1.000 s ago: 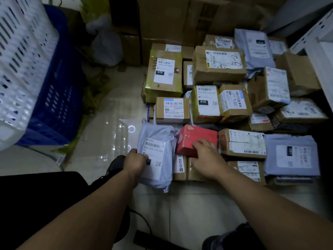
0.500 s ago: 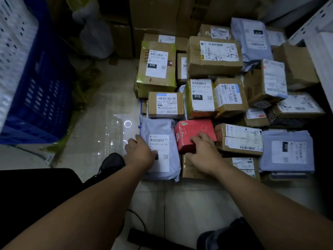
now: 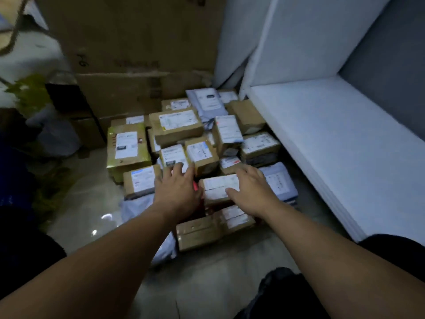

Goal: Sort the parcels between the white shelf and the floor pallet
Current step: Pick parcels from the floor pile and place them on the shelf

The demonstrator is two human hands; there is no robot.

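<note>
A heap of taped brown parcels with white labels lies on the floor beside the white shelf (image 3: pixel 322 146). My left hand (image 3: pixel 178 191) stretches with straight fingers over a red box (image 3: pixel 195 186), of which only a sliver shows, its fingertips reaching a small labelled box (image 3: pixel 171 155). My right hand (image 3: pixel 251 192) lies spread on a brown box with a white label (image 3: pixel 217 186), thumb on the label. A grey mailer bag (image 3: pixel 135 207) lies left of my left forearm, untouched. The frame is motion-blurred.
Large cardboard cartons (image 3: pixel 138 54) stand behind the heap. A yellow-taped box (image 3: pixel 126 146) sits at the heap's left, another grey mailer (image 3: pixel 279 183) at its right against the shelf. Bags and green foliage (image 3: pixel 30 93) crowd the left. Bare tiled floor (image 3: pixel 207 272) lies in front.
The view swung up and right, bringing the shelf in. My left hand left the grey mailer and moved right over the red box. My right hand shifted from the red box onto the brown labelled box.
</note>
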